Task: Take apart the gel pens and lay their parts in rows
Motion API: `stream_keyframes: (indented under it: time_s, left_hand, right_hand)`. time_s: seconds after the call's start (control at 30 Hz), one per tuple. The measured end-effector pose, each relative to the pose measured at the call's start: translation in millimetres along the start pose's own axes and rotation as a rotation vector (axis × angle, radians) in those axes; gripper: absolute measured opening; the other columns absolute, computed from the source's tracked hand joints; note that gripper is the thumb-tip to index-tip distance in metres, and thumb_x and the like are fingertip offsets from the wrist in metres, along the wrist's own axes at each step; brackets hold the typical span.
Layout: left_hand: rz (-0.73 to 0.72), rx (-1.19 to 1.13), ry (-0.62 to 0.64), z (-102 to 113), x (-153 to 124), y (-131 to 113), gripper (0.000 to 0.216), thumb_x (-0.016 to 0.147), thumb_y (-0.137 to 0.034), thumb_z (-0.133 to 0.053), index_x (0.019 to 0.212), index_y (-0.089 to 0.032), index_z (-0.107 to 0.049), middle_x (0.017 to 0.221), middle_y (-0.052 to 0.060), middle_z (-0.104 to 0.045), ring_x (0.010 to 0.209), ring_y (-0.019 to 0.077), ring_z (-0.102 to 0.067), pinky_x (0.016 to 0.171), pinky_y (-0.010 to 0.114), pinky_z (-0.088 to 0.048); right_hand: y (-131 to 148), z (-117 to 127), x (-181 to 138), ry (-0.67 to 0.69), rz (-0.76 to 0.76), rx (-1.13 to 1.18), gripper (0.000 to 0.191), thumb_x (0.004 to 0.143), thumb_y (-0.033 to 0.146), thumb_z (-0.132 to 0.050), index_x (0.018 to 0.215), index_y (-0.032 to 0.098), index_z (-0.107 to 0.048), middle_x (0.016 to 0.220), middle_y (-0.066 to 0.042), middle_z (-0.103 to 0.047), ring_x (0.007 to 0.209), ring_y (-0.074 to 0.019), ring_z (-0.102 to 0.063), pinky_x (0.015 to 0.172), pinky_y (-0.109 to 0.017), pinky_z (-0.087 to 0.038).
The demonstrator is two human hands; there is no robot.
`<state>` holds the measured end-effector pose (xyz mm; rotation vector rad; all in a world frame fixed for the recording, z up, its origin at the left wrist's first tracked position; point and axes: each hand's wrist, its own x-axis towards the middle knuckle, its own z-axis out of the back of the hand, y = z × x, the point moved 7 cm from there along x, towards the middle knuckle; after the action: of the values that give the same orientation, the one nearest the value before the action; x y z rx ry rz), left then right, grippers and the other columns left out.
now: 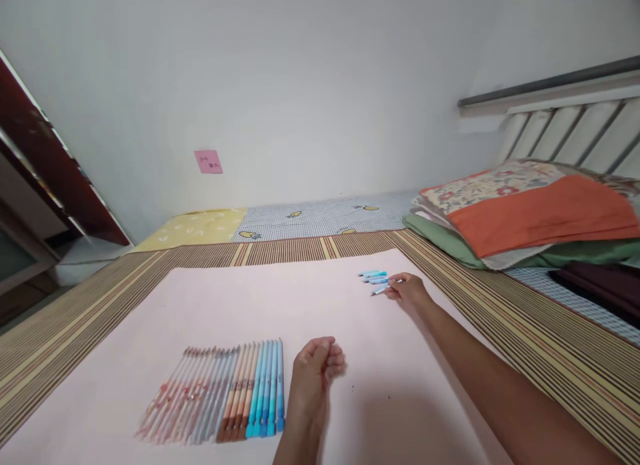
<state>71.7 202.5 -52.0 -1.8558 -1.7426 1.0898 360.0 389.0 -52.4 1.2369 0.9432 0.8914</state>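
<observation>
A pale pink sheet (pixel 250 305) covers the striped mat in front of me. On it, near my left side, lies a neat row of several pens (pixel 220 395), running from pink through tan to blue. My left hand (pixel 314 372) rests beside the blue end of the row, fingers curled in, nothing visible in them. My right hand (pixel 406 292) is stretched far forward to a small group of blue pens (pixel 374 276) at the sheet's far right, fingertips pinched on the nearest blue pen (pixel 381 290).
A striped woven mat (pixel 540 332) lies under the sheet. Folded orange and floral bedding (pixel 530 212) is stacked at the right, a metal headboard (pixel 560 118) behind it. A pink note (pixel 208 161) sticks on the white wall. Dark wooden furniture (pixel 45 165) stands at left.
</observation>
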Motion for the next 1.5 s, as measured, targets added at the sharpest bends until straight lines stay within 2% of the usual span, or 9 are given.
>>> stream_keyframes:
  time_s: [0.17,0.3,0.5,0.67,1.0,1.13,1.3,1.4,1.5]
  left_hand:
    - [-0.008,-0.019,-0.021,7,6,5,0.041,0.061,-0.036,-0.094,0.081,-0.009,-0.072,0.071,0.009,-0.072,0.056,0.0119,-0.062,0.052,0.021,-0.049]
    - [0.001,-0.018,-0.017,5,6,4,0.045,0.056,-0.038,-0.097,0.08,-0.009,-0.073,0.071,0.009,-0.072,0.056,0.012,-0.062,0.053,0.021,-0.05]
    - [0.016,-0.016,-0.029,2,2,0,0.055,0.046,-0.045,-0.1,0.078,-0.009,-0.074,0.069,0.009,-0.073,0.056,0.0121,-0.063,0.053,0.022,-0.051]
    - [0.022,-0.017,-0.03,0,0,-1,0.056,0.044,-0.046,-0.1,0.077,-0.01,-0.073,0.068,0.008,-0.073,0.055,0.0116,-0.062,0.051,0.021,-0.05]
    - [0.02,-0.023,-0.035,0,-3,-7,0.055,0.046,-0.045,-0.099,0.078,-0.009,-0.073,0.07,0.009,-0.074,0.056,0.012,-0.063,0.054,0.021,-0.051]
    - [0.022,-0.02,-0.036,1,-3,-4,0.056,0.047,-0.045,-0.099,0.08,-0.009,-0.072,0.071,0.009,-0.074,0.056,0.0118,-0.064,0.054,0.021,-0.051]
    - [0.028,-0.019,-0.027,1,0,0,0.055,0.048,-0.045,-0.099,0.079,-0.009,-0.072,0.069,0.008,-0.073,0.055,0.0112,-0.063,0.052,0.02,-0.05]
    - [0.025,-0.017,-0.018,1,1,0,0.055,0.048,-0.044,-0.099,0.08,-0.009,-0.072,0.069,0.008,-0.074,0.056,0.0113,-0.063,0.052,0.02,-0.051]
    - [0.024,-0.011,-0.006,1,1,-1,0.052,0.051,-0.044,-0.098,0.081,-0.009,-0.073,0.07,0.008,-0.074,0.056,0.0117,-0.064,0.053,0.02,-0.052]
  right_hand:
    - [-7,-3,18,0.042,0.033,-0.185,0.025,0.061,0.013,-0.078,0.065,0.02,-0.055,0.047,-0.003,-0.061,0.043,-0.0171,-0.058,0.044,-0.029,-0.047]
    - [3,5,24,0.052,0.134,-0.439,0.016,0.061,0.01,-0.071,0.068,0.019,-0.059,0.047,0.0,-0.058,0.045,-0.016,-0.055,0.049,-0.029,-0.04]
    - [21,-5,6,0.194,0.404,-0.818,0.012,0.065,0.007,-0.066,0.067,0.019,-0.066,0.077,-0.004,-0.068,0.073,-0.0172,-0.059,0.065,-0.027,-0.036]
    - [15,-23,-7,0.293,0.525,-1.066,0.015,0.074,0.005,-0.06,0.071,0.018,-0.066,0.085,-0.004,-0.063,0.073,-0.0155,-0.054,0.065,-0.028,-0.029]
    - [19,-34,-8,0.178,0.563,-1.283,0.019,0.092,0.008,-0.048,0.088,0.015,-0.065,0.102,-0.011,-0.061,0.072,-0.0151,-0.055,0.062,-0.029,-0.025]
    - [21,-19,-9,0.115,0.537,-1.25,0.017,0.093,0.013,-0.049,0.087,0.018,-0.065,0.098,-0.007,-0.063,0.075,-0.0148,-0.057,0.063,-0.027,-0.029]
    - [29,31,-8,0.005,0.449,-1.227,0.015,0.092,0.019,-0.052,0.087,0.019,-0.066,0.097,-0.007,-0.068,0.082,-0.0171,-0.06,0.063,-0.027,-0.032]
    - [22,59,-12,-0.015,0.34,-1.25,0.018,0.09,0.028,-0.059,0.076,0.019,-0.065,0.083,-0.008,-0.069,0.072,-0.0187,-0.06,0.058,-0.028,-0.03]
    - [8,69,-21,0.034,0.272,-1.263,0.024,0.083,0.037,-0.069,0.067,0.02,-0.063,0.071,-0.006,-0.068,0.063,-0.0177,-0.059,0.055,-0.028,-0.029]
